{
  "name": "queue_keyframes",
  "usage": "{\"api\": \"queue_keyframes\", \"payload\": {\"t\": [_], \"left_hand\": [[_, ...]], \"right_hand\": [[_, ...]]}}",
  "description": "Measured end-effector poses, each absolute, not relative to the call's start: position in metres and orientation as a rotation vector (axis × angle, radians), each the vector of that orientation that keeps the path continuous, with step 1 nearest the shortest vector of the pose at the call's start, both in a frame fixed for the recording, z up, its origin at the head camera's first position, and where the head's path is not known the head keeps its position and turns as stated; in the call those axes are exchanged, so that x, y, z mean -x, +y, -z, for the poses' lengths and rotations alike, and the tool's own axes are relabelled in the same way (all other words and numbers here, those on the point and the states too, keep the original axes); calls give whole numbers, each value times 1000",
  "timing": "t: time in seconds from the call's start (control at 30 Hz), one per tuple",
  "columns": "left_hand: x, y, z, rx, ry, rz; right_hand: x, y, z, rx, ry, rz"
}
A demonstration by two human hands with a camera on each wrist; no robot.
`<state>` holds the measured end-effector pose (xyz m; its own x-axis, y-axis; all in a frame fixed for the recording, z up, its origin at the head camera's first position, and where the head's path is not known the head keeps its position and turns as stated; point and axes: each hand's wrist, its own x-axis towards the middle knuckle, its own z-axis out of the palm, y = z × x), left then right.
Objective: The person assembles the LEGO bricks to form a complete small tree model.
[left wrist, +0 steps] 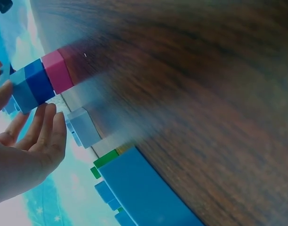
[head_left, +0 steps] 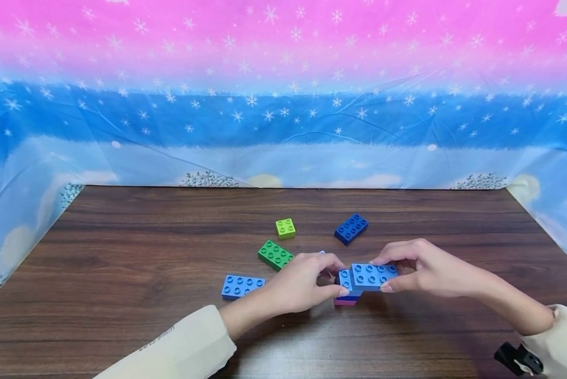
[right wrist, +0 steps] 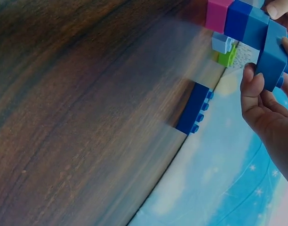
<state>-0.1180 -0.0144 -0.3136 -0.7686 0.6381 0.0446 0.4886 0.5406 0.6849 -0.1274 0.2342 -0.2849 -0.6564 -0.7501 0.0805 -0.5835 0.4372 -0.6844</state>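
Observation:
A small stack stands on the wooden table: a pink brick (left wrist: 58,70) at the bottom, a dark blue brick (left wrist: 39,81) above it, a medium blue brick (head_left: 344,280) on top. My left hand (head_left: 299,283) holds the stack's upper part between thumb and fingers. In my right hand (head_left: 420,267) a blue eight-stud brick (head_left: 372,277) is pinched by its far end. Its near end overlaps the top of the stack and the rest juts out to the right. Whether it is pressed fully down I cannot tell.
Beyond the hands lie a lime green brick (head_left: 285,228) and a navy brick (head_left: 351,229). A green brick (head_left: 274,255) is partly behind my left hand, and a blue brick (head_left: 242,286) lies by that forearm. A pale blue brick (right wrist: 221,43) stands behind the stack.

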Motion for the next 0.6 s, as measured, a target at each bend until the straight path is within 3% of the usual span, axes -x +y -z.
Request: {"api": "queue_keyframes", "payload": {"t": [0.6], "left_hand": [[115,-1,305,-968,2573,-1190]], "right_hand": [[129,233,286,1160,2411,1076]]}}
